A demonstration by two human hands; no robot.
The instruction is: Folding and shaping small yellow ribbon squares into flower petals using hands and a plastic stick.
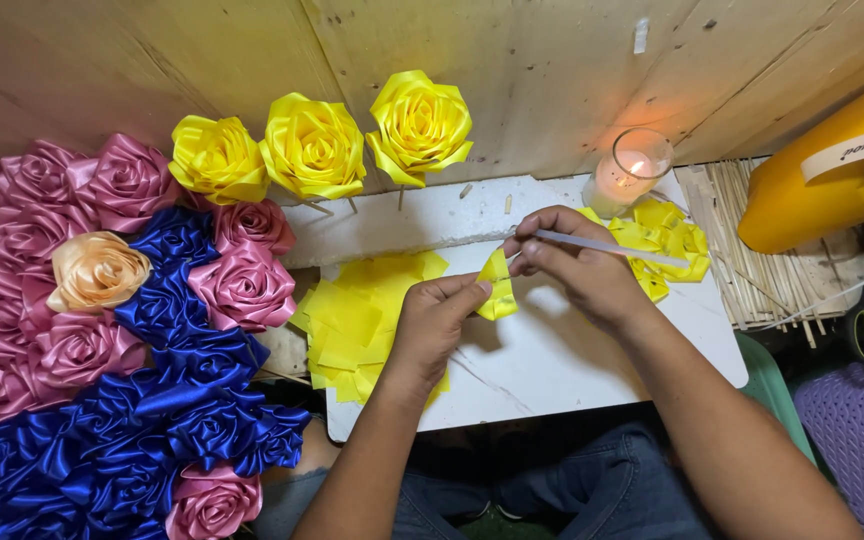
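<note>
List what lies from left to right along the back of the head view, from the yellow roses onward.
Three yellow ribbon roses → lit candle in a glass → bundle of thin wooden sticks → orange-yellow ribbon roll.

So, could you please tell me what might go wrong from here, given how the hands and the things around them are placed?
The lit candle stands close beside the folded yellow pieces, so its flame could scorch them. The right hand works a thin white stick near that candle and could knock the glass over. The left hand pinches the small yellow ribbon piece only at its edge, so it may slip or lose its fold.
</note>
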